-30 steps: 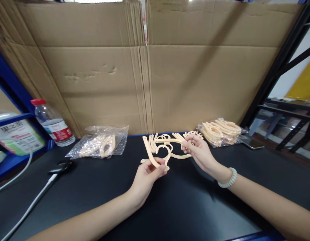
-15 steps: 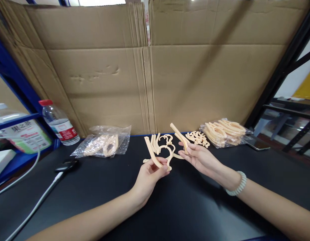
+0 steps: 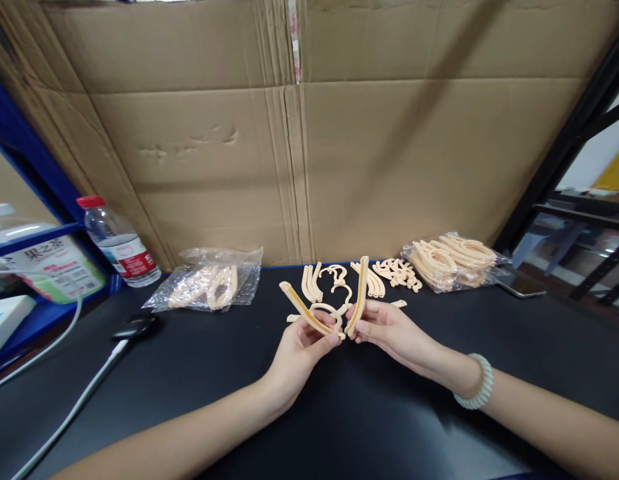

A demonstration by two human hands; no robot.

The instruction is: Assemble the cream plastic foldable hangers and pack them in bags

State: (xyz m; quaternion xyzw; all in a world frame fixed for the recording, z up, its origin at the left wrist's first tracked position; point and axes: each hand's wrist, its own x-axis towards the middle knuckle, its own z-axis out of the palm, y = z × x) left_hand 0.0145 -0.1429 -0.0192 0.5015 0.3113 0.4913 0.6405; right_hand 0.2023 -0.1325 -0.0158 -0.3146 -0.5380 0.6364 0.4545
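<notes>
My left hand is closed on a curved beige hanger arm, which slants up to the left. In my right hand, fingers pinch a second hanger arm that stands nearly upright, its hollow side showing. The lower ends of both arms come close together in a V; I cannot tell whether they touch. Just behind lies a beige folding hanger with its hook up, partly hidden by my hands. Beyond it are loose hanger arms at left, more hanger arms at right, and small hooks between them.
A pile of small beige parts lies by a plastic bag of hanger parts and a phone. On the left are another bag, a water bottle and a black device on a white cable. Cardboard stands behind.
My right hand has moved left and down, bringing its hanger arm beside the left one and turning it upright. The left hanger arm has tilted further left, showing its hollow side.
</notes>
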